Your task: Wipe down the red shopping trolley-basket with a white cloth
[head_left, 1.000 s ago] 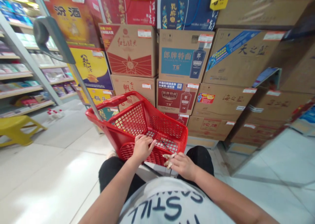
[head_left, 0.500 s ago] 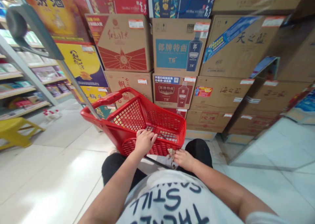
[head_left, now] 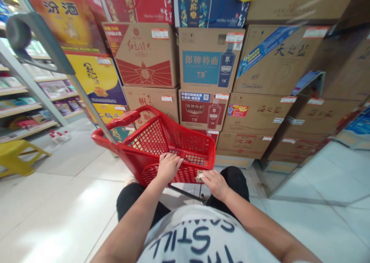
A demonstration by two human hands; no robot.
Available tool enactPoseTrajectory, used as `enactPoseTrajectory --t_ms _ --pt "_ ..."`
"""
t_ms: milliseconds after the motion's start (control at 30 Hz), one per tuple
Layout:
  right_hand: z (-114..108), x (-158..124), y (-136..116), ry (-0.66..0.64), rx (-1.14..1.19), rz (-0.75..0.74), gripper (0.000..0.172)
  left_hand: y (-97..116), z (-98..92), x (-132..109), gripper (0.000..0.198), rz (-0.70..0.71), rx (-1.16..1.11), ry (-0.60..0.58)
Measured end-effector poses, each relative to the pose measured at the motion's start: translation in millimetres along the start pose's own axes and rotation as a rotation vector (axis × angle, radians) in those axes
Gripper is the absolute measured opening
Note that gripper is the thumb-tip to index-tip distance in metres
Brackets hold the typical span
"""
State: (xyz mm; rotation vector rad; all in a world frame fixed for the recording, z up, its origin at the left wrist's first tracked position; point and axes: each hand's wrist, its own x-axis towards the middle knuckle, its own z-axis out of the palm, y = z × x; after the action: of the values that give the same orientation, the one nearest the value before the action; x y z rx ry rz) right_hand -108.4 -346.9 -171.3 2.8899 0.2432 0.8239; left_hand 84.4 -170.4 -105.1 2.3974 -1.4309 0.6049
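A red plastic shopping basket (head_left: 150, 139) on a wheeled frame stands on the floor between my knees. My left hand (head_left: 168, 168) rests on its near rim, fingers curled over the edge. My right hand (head_left: 213, 183) presses a small crumpled cloth or tissue (head_left: 199, 175) against the basket's near right outer wall. The basket's grey pull handle (head_left: 34, 43) rises up to the upper left.
Stacked cardboard liquor boxes (head_left: 208, 70) form a wall right behind the basket. Store shelves (head_left: 26, 97) with goods run along the left, with a yellow stool (head_left: 17, 159) on the pale tiled floor. More boxes and a shelf corner stand at the right.
The right hand with the cloth has slid along the basket's near right wall, first down, then back up to the rim. The left hand stays on the rim. The view has shifted slightly.
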Motion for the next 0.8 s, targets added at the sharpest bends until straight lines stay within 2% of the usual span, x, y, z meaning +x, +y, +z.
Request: enactPoseTrajectory --t_ms 233,467,667,800 --pt "6 42 16 -0.058 0.023 0.046 0.023 -2 8.7 14 0.046 -0.119 0.066 -0.026" --pt "16 76 34 -0.095 0.071 0.137 0.02 -17 18.2 35 0.043 -0.182 0.083 -0.089" --pt "29 120 33 -0.012 0.103 0.299 0.036 -28 19.7 46 0.036 -0.161 0.074 -0.133" --pt "41 138 36 -0.011 0.144 0.331 0.042 -34 20.8 49 0.036 -0.189 0.066 -0.156"
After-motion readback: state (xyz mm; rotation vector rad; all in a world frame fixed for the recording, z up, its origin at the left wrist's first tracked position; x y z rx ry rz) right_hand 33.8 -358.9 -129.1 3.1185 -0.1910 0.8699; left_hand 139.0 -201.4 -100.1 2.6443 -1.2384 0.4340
